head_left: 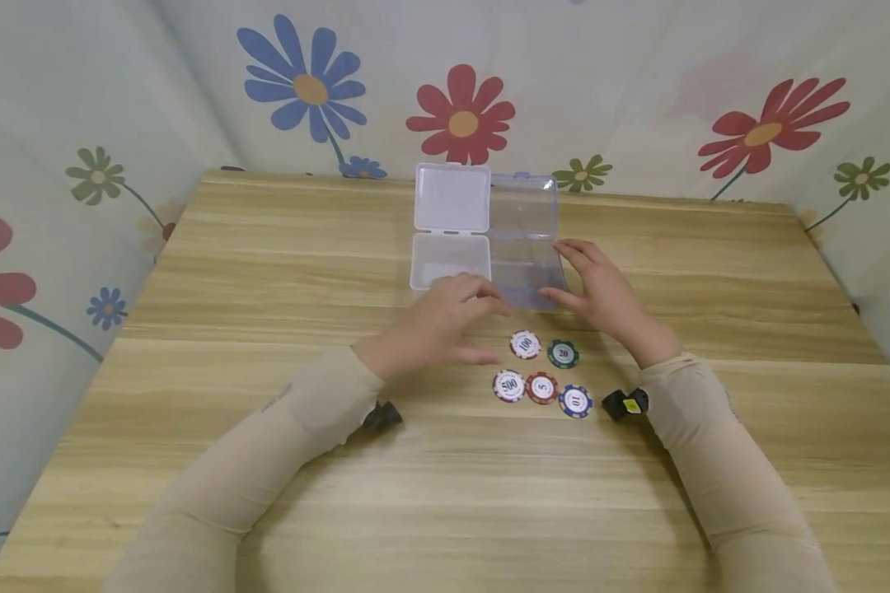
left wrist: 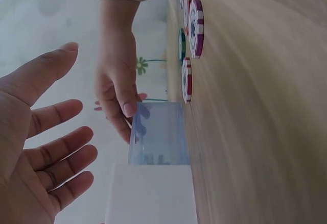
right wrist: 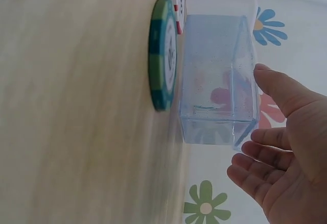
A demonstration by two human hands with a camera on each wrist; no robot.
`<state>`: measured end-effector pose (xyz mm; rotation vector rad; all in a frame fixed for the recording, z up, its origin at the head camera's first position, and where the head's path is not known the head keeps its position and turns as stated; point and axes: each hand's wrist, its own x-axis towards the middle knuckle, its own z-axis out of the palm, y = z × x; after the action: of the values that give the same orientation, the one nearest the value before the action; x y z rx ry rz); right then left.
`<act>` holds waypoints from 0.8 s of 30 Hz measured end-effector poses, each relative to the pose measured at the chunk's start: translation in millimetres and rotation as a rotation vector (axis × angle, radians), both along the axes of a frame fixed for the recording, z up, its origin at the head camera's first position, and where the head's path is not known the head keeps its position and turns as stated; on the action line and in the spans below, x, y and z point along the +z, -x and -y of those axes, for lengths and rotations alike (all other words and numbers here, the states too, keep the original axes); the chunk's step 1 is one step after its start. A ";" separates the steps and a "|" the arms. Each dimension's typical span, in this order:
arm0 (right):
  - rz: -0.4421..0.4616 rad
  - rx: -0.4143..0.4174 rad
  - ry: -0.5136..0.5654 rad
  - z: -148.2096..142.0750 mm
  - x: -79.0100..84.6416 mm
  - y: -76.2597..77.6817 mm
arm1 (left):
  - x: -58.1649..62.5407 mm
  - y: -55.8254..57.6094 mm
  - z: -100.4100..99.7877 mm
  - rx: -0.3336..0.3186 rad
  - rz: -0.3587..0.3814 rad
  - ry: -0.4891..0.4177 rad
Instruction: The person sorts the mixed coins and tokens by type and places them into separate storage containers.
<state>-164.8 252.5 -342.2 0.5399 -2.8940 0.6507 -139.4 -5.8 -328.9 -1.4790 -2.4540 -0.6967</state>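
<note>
A white plastic box (head_left: 452, 198) and a clear bluish box (head_left: 526, 268) stand side by side, both with lids laid back. My left hand (head_left: 445, 323) hovers by the white box's front, fingers spread and holding nothing. At the clear box's right side is my right hand (head_left: 610, 298), its thumb (right wrist: 278, 86) close to the rim; whether it touches, I cannot tell. In front lie several poker chips: a red-edged white 100 chip (head_left: 525, 345), a green 20 chip (head_left: 563, 354), a white 500 chip (head_left: 508, 385), a red 5 chip (head_left: 542, 387) and a blue 10 chip (head_left: 575, 401).
The wooden table (head_left: 267, 272) reaches back to a flower-printed curtain (head_left: 608, 74). Black devices sit at both wrists, one by the left sleeve (head_left: 382, 417) and one by the right sleeve (head_left: 675, 395), low over the tabletop.
</note>
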 end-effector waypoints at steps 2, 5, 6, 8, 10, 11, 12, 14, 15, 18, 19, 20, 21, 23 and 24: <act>-0.003 0.002 0.007 -0.6 -0.9 -0.5 | -0.8 -1.3 -3.1 0.002 0.030 0.030; -0.003 0.004 0.014 -1.7 -1.9 -0.8 | -2.9 -3.3 -7.4 0.022 0.063 0.084; -0.001 0.002 0.015 -2.0 -2.1 -0.9 | -3.8 -3.9 -8.7 0.031 0.073 0.105; 0.006 -0.001 0.018 -2.6 -2.5 -1.0 | -5.9 -5.0 -11.7 0.047 0.097 0.140; 0.012 -0.002 0.018 -2.8 -2.9 -0.8 | -7.8 -6.5 -14.2 0.054 0.129 0.176; 0.015 -0.003 0.018 -2.5 -2.8 -1.0 | -8.9 -7.3 -15.2 0.057 0.149 0.195; 0.019 -0.004 0.018 -2.3 -2.8 -1.1 | -10.0 -8.1 -16.2 0.057 0.167 0.211; 0.022 -0.002 0.018 -1.9 -3.1 -1.0 | -12.6 -9.5 -17.7 0.059 0.196 0.244; 0.023 -0.001 0.018 -1.6 -3.2 -1.0 | -13.9 -10.0 -18.4 0.061 0.206 0.260; 0.026 0.002 0.021 -1.1 -3.8 -1.1 | -17.2 -10.9 -20.4 0.067 0.213 0.292; 0.027 0.003 0.022 -1.1 -4.1 -1.1 | -17.9 -11.2 -20.9 0.069 0.213 0.298; 0.029 0.002 0.024 -1.2 -4.4 -1.2 | -18.6 -11.3 -21.6 0.068 0.216 0.302; 0.030 0.001 0.025 -1.4 -4.9 -1.3 | -19.0 -11.7 -22.2 0.066 0.223 0.304; 0.034 -0.003 0.029 -1.7 -5.6 -1.5 | -20.4 -12.3 -23.8 0.062 0.232 0.311; 0.037 -0.004 0.033 -1.6 -5.9 -1.7 | -21.2 -12.8 -24.4 0.060 0.241 0.315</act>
<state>-163.1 254.2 -348.1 0.5229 -2.9123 0.7140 -126.6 18.6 -350.0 -1.4914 -2.8901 -0.5216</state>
